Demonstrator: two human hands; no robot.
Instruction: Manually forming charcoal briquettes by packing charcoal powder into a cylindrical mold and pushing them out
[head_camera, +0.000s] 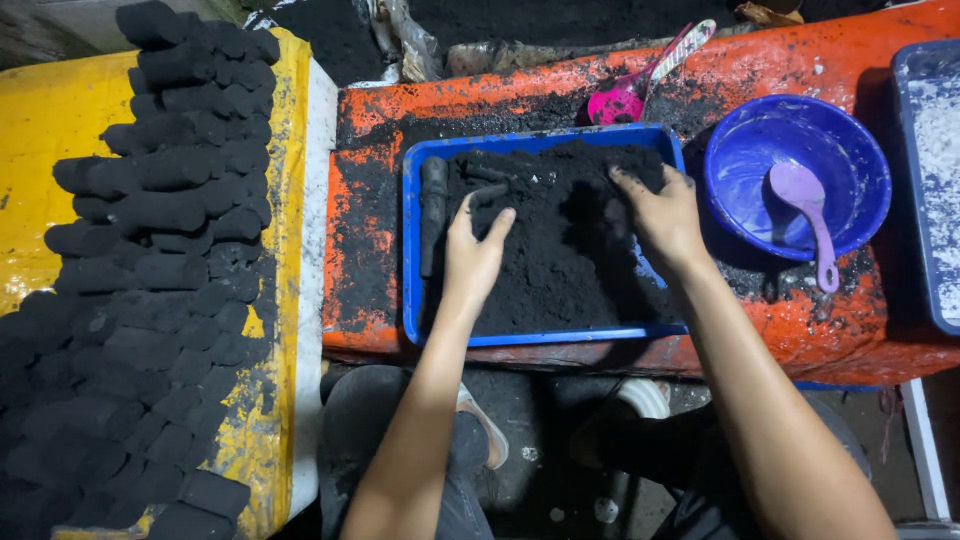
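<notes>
Closest to us, both forearms reach forward over our knees toward the blue tray (410, 260), which sits on an orange tabletop (860, 330) smeared with black dust. Our left hand (475, 250) rests on the black powder (560, 260) heaped in the tray, fingers (462, 208) loosely spread and released, palm down, pressing on the heap rather than gripping anything. Our right hand (665, 215) lies a little farther in, fingers curled into the powder near the tray's far right corner; whether they enclose a handful we cannot tell. Along the tray's left wall lies a dark cylinder (433, 205), apart from both hands, probably a pressing tool kept within reach.

To the left, black pressed blocks (160, 270) are stacked in rows on a yellow sheet (40, 130), set clear of the loose powder. To the right stands a blue bowl (860, 150) holding a purple scoop (805, 205); a pink scoop (625, 100) lies behind the tray. A second blue tray (925, 180) with pale residue shows at the right edge. Beyond, the room is dark and sooty.
</notes>
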